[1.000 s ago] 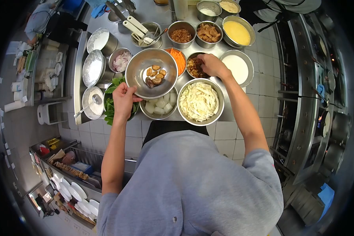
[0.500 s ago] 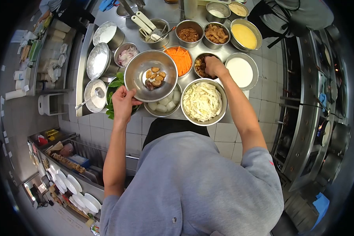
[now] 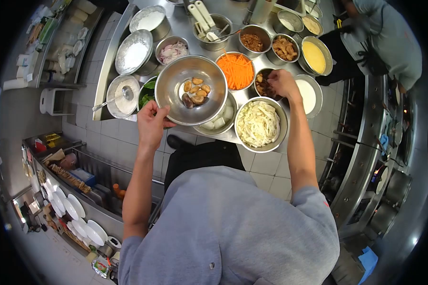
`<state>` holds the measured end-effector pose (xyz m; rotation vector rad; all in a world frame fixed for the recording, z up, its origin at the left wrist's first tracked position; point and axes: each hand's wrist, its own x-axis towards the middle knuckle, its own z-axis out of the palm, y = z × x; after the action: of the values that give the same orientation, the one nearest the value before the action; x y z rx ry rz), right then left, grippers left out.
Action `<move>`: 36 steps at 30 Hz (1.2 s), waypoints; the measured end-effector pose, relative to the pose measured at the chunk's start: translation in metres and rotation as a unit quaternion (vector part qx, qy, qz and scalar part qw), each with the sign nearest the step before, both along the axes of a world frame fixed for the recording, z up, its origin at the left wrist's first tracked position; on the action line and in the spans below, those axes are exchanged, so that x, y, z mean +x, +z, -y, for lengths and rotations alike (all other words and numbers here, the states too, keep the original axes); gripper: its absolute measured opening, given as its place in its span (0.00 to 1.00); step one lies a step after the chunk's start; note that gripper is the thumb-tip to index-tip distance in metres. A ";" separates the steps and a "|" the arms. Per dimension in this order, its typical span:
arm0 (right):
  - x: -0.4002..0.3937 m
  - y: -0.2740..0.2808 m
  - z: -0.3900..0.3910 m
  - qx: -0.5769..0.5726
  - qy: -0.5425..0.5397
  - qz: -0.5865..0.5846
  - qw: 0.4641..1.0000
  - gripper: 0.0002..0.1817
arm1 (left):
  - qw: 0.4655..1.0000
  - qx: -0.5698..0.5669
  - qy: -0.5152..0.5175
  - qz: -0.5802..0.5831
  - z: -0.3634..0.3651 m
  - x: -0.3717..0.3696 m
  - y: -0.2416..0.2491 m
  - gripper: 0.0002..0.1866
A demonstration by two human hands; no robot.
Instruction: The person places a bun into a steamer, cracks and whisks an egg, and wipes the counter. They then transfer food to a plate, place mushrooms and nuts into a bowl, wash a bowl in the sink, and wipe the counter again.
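My left hand point(image 3: 153, 124) grips the near-left rim of a steel mixing bowl point(image 3: 169, 90), thumb at the rim. Inside lie several brown, glossy pieces point(image 3: 196, 90), perhaps mushrooms or garlic. My right hand point(image 3: 284, 84) reaches into a smaller pot of dark brown pieces point(image 3: 263, 86); its fingers are pinched together, and what they hold is hidden. Around the hands stand a bowl of shredded pale vegetable point(image 3: 257, 124), carrot strips point(image 3: 235, 71), white chunks point(image 3: 218, 122) partly under the mixing bowl, and a white liquid point(image 3: 306, 96).
Leafy greens point(image 3: 146, 95), sliced onion point(image 3: 173, 51) and bowls of white powder point(image 3: 134, 51) stand at the left. Minced brown filling point(image 3: 252, 42) and yellow liquid point(image 3: 314, 58) are farther back. Another person point(image 3: 390, 38) stands at the right, near the stoves point(image 3: 352, 156).
The view has turned, so the table contents appear farther right. My right hand has lifted slightly, its fingertips now showing at the pot. My left hand keeps its hold on the mixing bowl.
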<state>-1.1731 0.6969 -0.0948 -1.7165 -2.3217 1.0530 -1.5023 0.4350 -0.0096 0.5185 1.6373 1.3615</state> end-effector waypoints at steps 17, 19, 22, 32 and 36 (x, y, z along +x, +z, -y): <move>-0.362 0.151 0.228 -0.149 0.096 -0.332 0.926 0.12 | 0.995 0.096 0.038 -0.018 0.159 -0.238 0.037 0.14; -0.404 0.146 0.241 -0.144 0.101 -0.355 0.918 0.09 | 0.995 0.086 0.040 -0.033 0.175 -0.272 0.041 0.14; -0.458 0.147 0.247 -0.141 0.110 -0.355 0.918 0.06 | 0.991 0.117 0.051 -0.035 0.187 -0.319 0.032 0.13; -0.636 0.122 0.188 -0.219 0.104 -0.349 0.905 0.06 | 0.989 0.015 0.057 -0.137 0.222 -0.520 -0.024 0.12; -0.711 0.113 0.145 -0.204 0.085 -0.357 0.907 0.07 | 0.924 -0.182 0.060 -0.332 0.298 -0.606 -0.114 0.13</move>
<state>-1.8837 0.5518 0.0182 -0.9347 -1.8613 1.9082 -2.1080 0.1367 -0.1234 0.7097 2.4456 0.9664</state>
